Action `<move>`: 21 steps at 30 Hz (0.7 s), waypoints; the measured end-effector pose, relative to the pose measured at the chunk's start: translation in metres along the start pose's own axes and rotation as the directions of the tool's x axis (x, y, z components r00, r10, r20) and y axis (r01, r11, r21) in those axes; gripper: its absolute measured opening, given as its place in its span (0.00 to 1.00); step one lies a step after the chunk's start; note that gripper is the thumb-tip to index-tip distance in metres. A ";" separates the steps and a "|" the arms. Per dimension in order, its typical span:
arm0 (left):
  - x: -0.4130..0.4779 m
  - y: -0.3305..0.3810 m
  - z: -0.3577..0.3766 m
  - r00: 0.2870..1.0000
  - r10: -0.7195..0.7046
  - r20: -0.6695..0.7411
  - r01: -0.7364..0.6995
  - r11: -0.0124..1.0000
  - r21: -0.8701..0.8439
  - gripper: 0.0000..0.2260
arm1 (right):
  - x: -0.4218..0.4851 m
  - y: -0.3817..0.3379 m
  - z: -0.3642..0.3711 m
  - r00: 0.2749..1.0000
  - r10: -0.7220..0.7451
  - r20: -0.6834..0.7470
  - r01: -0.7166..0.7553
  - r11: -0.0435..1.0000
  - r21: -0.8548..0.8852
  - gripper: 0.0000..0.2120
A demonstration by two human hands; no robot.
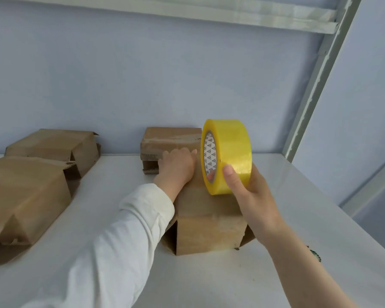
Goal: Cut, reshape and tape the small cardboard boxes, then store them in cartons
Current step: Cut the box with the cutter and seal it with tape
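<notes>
1. Where the white table (209,281) lies closest to the camera, two forearms reach forward over it: the left in a white sleeve (120,236), the right bare.
2. Just beyond the forearms, a small cardboard box (209,232) stands on the table near its middle, with a loose flap showing at its lower left and another at its lower right.
3. On top of this box, the right hand (251,196) grips a roll of yellow tape (228,154), thumb on the outer face and the other digits hidden behind it; the roll stands on edge with its lower rim touching the box top, its printed core facing left.
4. Beside the roll, the left hand (178,165) lies palm down with its digits spread flat over the far edge of the box top, pressing on the cardboard and clasping nothing.
5. Behind that hand, a second box (171,138) sits against the pale wall (142,74), its front edge ragged.
6. Off to the left, well apart from the centre, two flattened boxes rest on the table: a nearer one (25,196) and a farther one (53,143) by the wall.
7. Up at the right, a grey shelf post (320,81) slants toward an overhead shelf (231,12).
</notes>
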State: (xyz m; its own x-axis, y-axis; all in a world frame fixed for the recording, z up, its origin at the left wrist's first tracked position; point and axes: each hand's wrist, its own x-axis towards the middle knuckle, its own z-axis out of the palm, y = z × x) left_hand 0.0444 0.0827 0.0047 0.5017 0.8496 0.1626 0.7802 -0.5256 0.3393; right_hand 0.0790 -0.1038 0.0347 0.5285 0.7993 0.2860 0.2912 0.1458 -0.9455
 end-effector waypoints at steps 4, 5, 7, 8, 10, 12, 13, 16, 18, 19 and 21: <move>0.014 -0.003 0.005 0.997 -0.057 0.057 0.061 0.995 -0.077 0.19 | 0.008 0.006 0.004 0.999 -0.024 -0.032 0.025 1.000 0.012 0.17; 0.015 -0.001 0.004 0.994 -0.076 0.072 0.082 0.993 -0.088 0.18 | 0.008 0.005 0.007 0.998 -0.020 -0.063 0.023 0.999 0.046 0.17; 0.015 0.001 0.004 0.988 -0.117 0.104 0.127 0.988 -0.093 0.18 | 0.004 -0.003 0.010 0.991 0.024 -0.129 -0.006 0.990 0.142 0.19; 0.014 0.002 0.004 0.984 -0.140 0.114 0.150 0.985 -0.088 0.18 | -0.001 -0.010 0.010 0.987 0.057 -0.148 -0.029 0.982 0.186 0.20; 0.012 0.002 0.004 0.981 -0.161 0.108 0.171 0.981 -0.092 0.18 | -0.014 -0.023 0.005 0.980 0.104 -0.168 -0.068 0.976 0.207 0.22; 0.010 0.004 0.003 0.983 -0.164 0.088 0.172 0.980 -0.099 0.18 | -0.030 -0.034 -0.002 0.974 0.130 -0.184 -0.099 0.981 0.169 0.24; 0.008 0.004 0.002 0.982 -0.168 0.084 0.176 0.980 -0.091 0.18 | -0.037 -0.038 -0.005 0.971 0.135 -0.196 -0.110 0.985 0.133 0.25; 0.006 0.005 0.001 0.976 -0.188 0.106 0.195 0.979 -0.056 0.19 | -0.055 -0.047 -0.012 0.969 0.144 -0.200 -0.145 0.989 0.010 0.26; 0.006 0.007 0.000 0.976 -0.183 0.117 0.188 0.981 -0.037 0.19 | -0.066 -0.049 -0.016 0.968 0.188 -0.169 -0.198 0.979 -0.049 0.27; 0.006 0.007 0.001 0.978 -0.176 0.115 0.180 0.983 -0.026 0.19 | -0.072 -0.049 -0.017 0.964 0.224 -0.146 -0.238 0.967 -0.087 0.28; 0.008 0.006 0.001 0.981 -0.165 0.099 0.164 0.986 0.012 0.18 | -0.084 -0.040 -0.015 0.945 0.305 -0.116 -0.321 0.933 -0.165 0.29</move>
State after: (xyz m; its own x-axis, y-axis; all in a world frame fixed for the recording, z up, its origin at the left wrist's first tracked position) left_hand 0.0533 0.0861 0.0073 0.4011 0.9159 0.0116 0.8565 -0.3795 0.3499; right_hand 0.0352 -0.1854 0.0511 0.6807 0.7326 0.0002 0.2331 -0.2164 -0.9481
